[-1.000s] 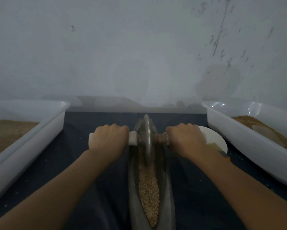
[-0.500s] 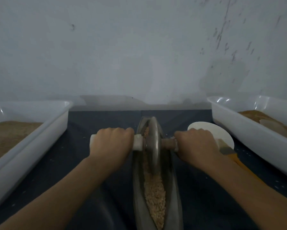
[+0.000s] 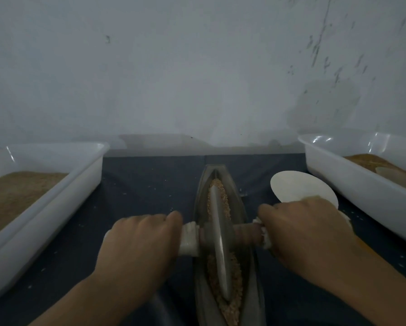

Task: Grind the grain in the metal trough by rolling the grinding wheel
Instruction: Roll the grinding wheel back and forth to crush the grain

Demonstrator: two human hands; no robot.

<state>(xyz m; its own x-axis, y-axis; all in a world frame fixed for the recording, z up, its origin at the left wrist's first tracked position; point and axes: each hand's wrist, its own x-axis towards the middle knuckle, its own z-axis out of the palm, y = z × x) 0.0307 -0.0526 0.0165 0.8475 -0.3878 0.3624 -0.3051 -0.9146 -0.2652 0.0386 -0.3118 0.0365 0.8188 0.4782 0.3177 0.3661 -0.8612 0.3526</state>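
Dull grey metal trough [image 3: 242,215], smooth metal wheel [image 3: 219,250], glossy white plastic tubs [image 3: 362,194].

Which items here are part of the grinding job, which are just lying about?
In use:
- narrow boat-shaped metal trough
- tan grain
- grey metal grinding wheel
- left hand
- right hand

Lying about:
- left white plastic tub
- right white plastic tub
- round white disc

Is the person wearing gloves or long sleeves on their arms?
No. Both the left hand and the right hand are bare, with no gloves. No rings, watch or bracelet show on them. Both forearms are bare too, as far as the picture reaches; no sleeve shows anywhere on them. The light is dim, so small marks cannot be told.
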